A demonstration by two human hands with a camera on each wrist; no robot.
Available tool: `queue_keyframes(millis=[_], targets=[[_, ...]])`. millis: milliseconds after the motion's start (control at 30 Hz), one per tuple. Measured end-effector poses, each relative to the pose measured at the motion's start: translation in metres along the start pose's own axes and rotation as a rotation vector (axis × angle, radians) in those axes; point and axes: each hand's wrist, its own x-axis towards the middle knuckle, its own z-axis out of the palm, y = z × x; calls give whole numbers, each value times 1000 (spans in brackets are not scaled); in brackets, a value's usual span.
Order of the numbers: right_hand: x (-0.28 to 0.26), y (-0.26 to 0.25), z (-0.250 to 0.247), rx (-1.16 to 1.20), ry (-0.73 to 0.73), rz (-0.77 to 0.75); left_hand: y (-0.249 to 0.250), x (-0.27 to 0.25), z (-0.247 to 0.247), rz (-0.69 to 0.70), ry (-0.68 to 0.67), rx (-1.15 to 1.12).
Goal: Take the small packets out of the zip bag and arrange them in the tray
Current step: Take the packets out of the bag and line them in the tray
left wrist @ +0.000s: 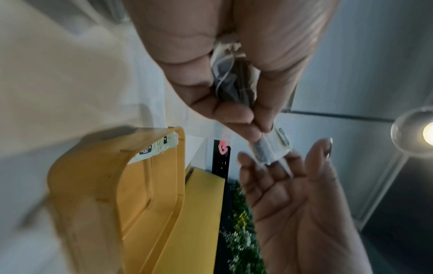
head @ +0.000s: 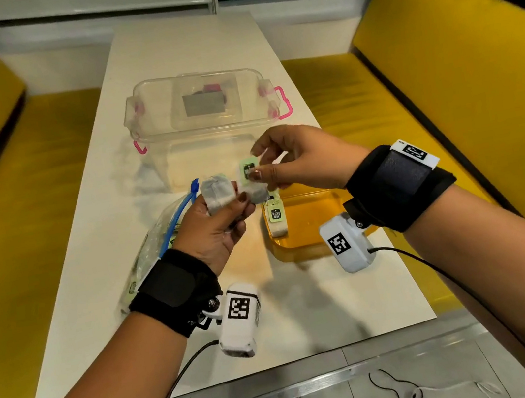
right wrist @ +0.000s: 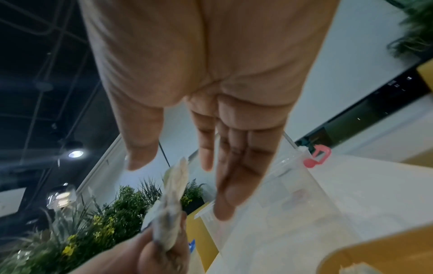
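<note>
My left hand (head: 237,203) is raised above the table and grips a small bunch of white tea-bag packets (head: 216,192). One packet with a green tag (head: 248,170) sticks out from its thumb and fingertip (left wrist: 269,148). My right hand (head: 258,161) reaches to that packet with straight fingers (right wrist: 225,185). A gap shows between its thumb and the packet (right wrist: 178,185). The clear zip bag (head: 154,248) with a blue slider lies under my left wrist. The orange tray (head: 321,223) sits under my right hand, with one tagged packet (head: 276,219) along its left side.
A clear plastic box (head: 207,128) with pink clasps stands on the white table behind the hands, something dark inside it. Yellow benches run along both sides of the table. Cables trail from both wrist cameras toward the table's near edge.
</note>
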Motion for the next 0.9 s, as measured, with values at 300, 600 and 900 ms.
queue_keyframes(millis=[300,600,900], targets=[[1,3,11,-44,-18,-15,-5,4,-1,41,-12,43],[9,6,7,-143,71,-49,-12,7,-1,52,-7,276],[21,6,-2,-166,-30,48,-19,7,-5,37,-14,408]])
